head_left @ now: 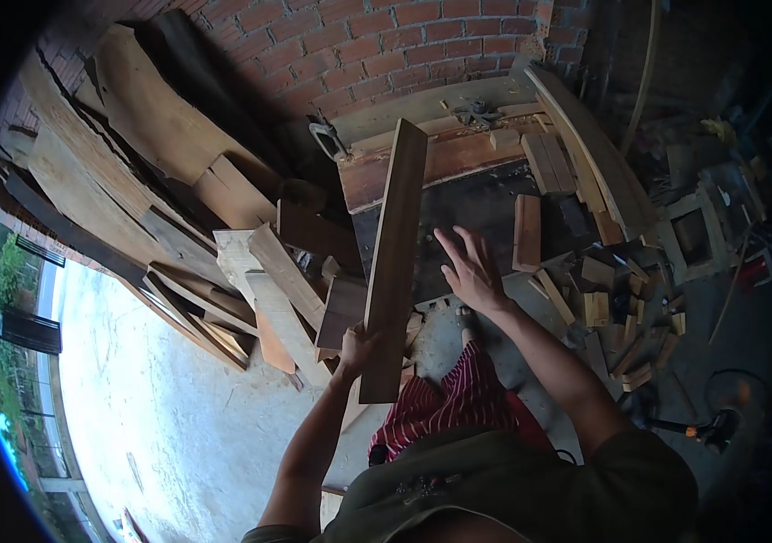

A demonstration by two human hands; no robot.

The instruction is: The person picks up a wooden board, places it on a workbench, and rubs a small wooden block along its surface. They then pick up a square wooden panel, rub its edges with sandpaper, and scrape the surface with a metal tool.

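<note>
A long wooden board (397, 244) stands tilted in front of me, its far end over the dark workbench top (458, 217). My left hand (356, 351) is closed around the board's left edge near its lower end. To the right of the board, my right hand (473, 269) hangs over the bench's near edge with its fingers spread and nothing in them. A short reddish wood block (526, 233) stands on the bench just beyond that hand. Two more blocks (549, 164) lie side by side farther back.
Large slabs (151, 109) lean against the brick wall (341, 45) at the left, with offcuts (286, 271) piled below. A clamp (325, 136) sits at the bench's back left corner. Scrap blocks (596, 308) litter the floor at right. Concrete floor (151, 380) spreads out on the left.
</note>
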